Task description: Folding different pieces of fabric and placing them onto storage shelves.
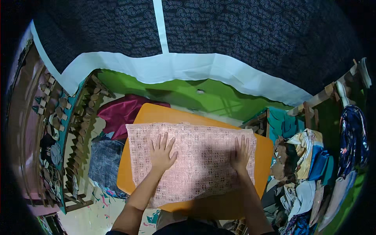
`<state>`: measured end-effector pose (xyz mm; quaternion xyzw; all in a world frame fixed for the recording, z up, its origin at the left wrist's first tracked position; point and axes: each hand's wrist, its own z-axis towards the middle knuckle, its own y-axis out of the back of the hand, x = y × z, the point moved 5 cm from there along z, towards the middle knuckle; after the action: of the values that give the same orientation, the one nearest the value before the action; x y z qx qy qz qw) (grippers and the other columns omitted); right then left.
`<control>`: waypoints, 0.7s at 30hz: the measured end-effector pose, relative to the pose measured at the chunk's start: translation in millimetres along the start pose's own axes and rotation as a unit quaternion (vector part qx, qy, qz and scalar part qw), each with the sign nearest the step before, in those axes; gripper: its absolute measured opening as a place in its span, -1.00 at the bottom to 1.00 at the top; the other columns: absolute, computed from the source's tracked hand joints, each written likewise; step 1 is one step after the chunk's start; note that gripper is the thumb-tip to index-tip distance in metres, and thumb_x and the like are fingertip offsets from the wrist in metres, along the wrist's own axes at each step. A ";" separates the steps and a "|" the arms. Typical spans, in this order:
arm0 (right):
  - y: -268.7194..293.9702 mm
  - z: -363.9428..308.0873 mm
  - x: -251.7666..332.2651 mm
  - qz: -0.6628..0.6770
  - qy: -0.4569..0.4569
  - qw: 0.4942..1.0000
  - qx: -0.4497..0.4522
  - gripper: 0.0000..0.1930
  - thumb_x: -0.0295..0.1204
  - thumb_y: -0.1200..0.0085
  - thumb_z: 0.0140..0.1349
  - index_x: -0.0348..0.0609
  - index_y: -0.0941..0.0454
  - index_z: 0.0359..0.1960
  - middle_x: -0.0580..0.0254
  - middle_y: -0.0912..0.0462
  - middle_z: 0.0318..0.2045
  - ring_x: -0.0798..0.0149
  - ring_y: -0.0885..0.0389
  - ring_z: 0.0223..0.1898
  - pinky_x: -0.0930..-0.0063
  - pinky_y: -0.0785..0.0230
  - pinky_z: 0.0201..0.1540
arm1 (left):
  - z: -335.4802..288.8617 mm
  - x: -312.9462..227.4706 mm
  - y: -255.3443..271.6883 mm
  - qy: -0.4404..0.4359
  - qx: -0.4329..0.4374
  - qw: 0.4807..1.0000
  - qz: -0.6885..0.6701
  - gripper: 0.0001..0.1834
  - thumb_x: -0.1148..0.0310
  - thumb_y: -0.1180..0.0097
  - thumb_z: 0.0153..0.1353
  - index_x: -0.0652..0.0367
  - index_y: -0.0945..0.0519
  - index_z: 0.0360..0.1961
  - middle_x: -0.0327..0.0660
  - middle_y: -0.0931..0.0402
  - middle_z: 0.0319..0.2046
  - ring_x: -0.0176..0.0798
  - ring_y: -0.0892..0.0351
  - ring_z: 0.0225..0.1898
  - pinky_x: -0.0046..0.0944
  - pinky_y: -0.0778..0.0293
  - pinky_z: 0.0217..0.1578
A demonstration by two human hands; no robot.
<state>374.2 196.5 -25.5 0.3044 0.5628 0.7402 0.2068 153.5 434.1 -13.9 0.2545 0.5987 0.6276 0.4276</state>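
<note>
A pale pink lace-like cloth with a grid pattern lies spread over an orange tabletop. Its near left corner hangs past the table's front edge. Flat on the left part of the cloth rests my left hand, fingers spread and thumb out to the right. My right hand lies on the cloth close to its right edge, fingers stretched out and pointing away from me. Neither hand grips anything. A shadow falls across the cloth beside my right hand.
Maroon satin cloth and dark grey fabric lie left of the table. Wooden racks stand further left. Piled garments crowd the right side. A dark patterned curtain with a white border hangs before a green wall. Scraps litter the floor.
</note>
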 end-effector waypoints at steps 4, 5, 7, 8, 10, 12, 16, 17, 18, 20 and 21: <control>7.6 9.9 8.3 -0.025 -0.019 0.999 0.017 -0.40 -0.32 -0.01 -0.05 0.00 -0.23 0.13 0.01 -0.11 0.19 -0.03 0.03 0.24 -0.18 0.33 0.19 | 5.7 5.1 -4.6 -0.001 -0.015 1.000 -0.013 -0.38 0.00 0.06 0.02 -0.15 -0.24 0.16 -0.12 -0.02 0.23 0.02 0.04 0.24 0.28 0.20 0.13; 8.8 12.5 10.5 -0.023 -0.014 1.000 0.015 -0.40 -0.32 -0.01 -0.05 0.00 -0.23 0.13 0.01 -0.11 0.19 -0.03 0.03 0.24 -0.18 0.33 0.19 | 3.7 5.7 -0.9 0.004 -0.018 1.000 -0.010 -0.38 0.00 0.06 0.02 -0.15 -0.24 0.16 -0.12 -0.02 0.23 0.02 0.04 0.24 0.28 0.20 0.13; 15.4 22.1 15.1 -0.096 0.032 0.995 0.000 -0.49 -0.27 -0.02 -0.02 -0.08 -0.31 0.03 0.01 -0.24 0.10 -0.01 -0.08 0.19 -0.13 0.27 0.20 | 4.3 0.6 6.3 -0.011 -0.013 1.000 0.007 -0.38 0.01 0.07 0.05 -0.12 -0.22 0.17 -0.10 -0.03 0.22 0.03 0.04 0.24 0.25 0.18 0.14; 21.1 32.4 24.3 -0.091 0.042 0.995 -0.001 -0.49 -0.27 -0.02 -0.02 -0.08 -0.31 0.03 0.01 -0.24 0.10 -0.01 -0.08 0.19 -0.13 0.27 0.20 | 2.7 0.3 11.4 -0.002 -0.016 1.000 0.012 -0.38 0.01 0.07 0.05 -0.12 -0.22 0.17 -0.10 -0.03 0.22 0.03 0.04 0.24 0.25 0.18 0.14; 31.1 62.6 46.4 0.069 0.080 0.993 0.047 -0.54 -0.22 -0.03 0.01 -0.15 -0.36 -0.05 0.00 -0.32 0.01 0.01 -0.17 0.13 -0.04 0.18 0.19 | 0.3 -2.3 22.2 0.006 -0.007 1.000 0.013 -0.41 0.05 0.12 0.09 -0.08 -0.20 0.18 -0.07 -0.03 0.22 0.05 0.02 0.23 0.19 0.15 0.16; 23.1 85.6 71.5 0.131 0.137 0.978 0.084 -0.48 -0.13 0.00 0.03 -0.15 -0.33 0.00 -0.01 -0.34 0.01 0.00 -0.22 0.10 0.02 0.03 0.14 | -8.8 -22.2 45.1 0.021 0.000 0.999 0.026 -0.42 0.09 0.12 0.11 -0.05 -0.18 0.18 -0.04 -0.01 0.22 0.07 0.00 0.22 0.15 0.11 0.16; -11.0 93.9 95.2 0.109 0.157 0.963 0.190 -0.40 0.04 0.11 0.08 -0.05 -0.28 0.09 0.03 -0.40 -0.01 0.01 -0.31 0.04 0.01 -0.09 0.04 | -80.1 -66.5 71.5 0.039 0.011 0.989 -0.145 -0.41 0.13 0.03 0.07 -0.04 -0.21 0.16 -0.02 -0.02 0.21 0.15 -0.02 0.19 0.20 0.09 0.13; -13.0 92.0 96.6 0.059 0.160 0.967 0.187 -0.38 0.09 0.15 0.08 0.00 -0.26 0.11 0.05 -0.41 -0.01 0.01 -0.33 0.03 0.01 -0.11 0.03 | -102.4 -71.9 72.5 0.045 0.006 0.989 -0.140 -0.41 0.13 0.03 0.07 -0.04 -0.21 0.16 -0.02 -0.02 0.21 0.15 -0.02 0.19 0.20 0.09 0.13; -11.5 91.0 98.9 0.061 0.169 0.966 0.186 -0.38 0.09 0.15 0.08 0.00 -0.26 0.11 0.05 -0.41 -0.01 0.01 -0.33 0.03 0.01 -0.11 0.03 | -122.3 -76.9 68.3 0.038 0.039 0.993 -0.108 -0.41 0.11 0.04 0.07 -0.08 -0.22 0.16 -0.02 -0.02 0.21 0.14 -0.02 0.19 0.23 0.10 0.12; -6.0 84.2 110.1 0.078 0.129 0.962 0.228 -0.38 0.12 0.17 0.07 0.05 -0.27 0.11 0.06 -0.40 0.01 0.01 -0.35 0.03 0.02 -0.12 0.03 | -144.9 -68.8 60.9 0.045 0.071 0.994 -0.069 -0.42 0.08 0.04 0.08 -0.12 -0.23 0.16 -0.03 -0.02 0.21 0.13 -0.01 0.20 0.27 0.11 0.11; 1.5 79.3 119.0 0.075 0.121 0.956 0.255 -0.36 0.13 0.19 0.08 0.01 -0.25 0.12 0.02 -0.39 0.03 -0.02 -0.35 0.03 0.07 -0.14 0.04 | -151.9 -56.2 45.0 0.037 0.071 0.995 -0.060 -0.43 0.07 0.06 0.09 -0.15 -0.23 0.16 -0.03 -0.01 0.22 0.13 -0.01 0.20 0.29 0.12 0.10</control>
<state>341.7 329.4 16.3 0.2968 0.7294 0.6164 -0.0030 45.1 309.4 17.2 0.2248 0.6711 0.5659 0.4228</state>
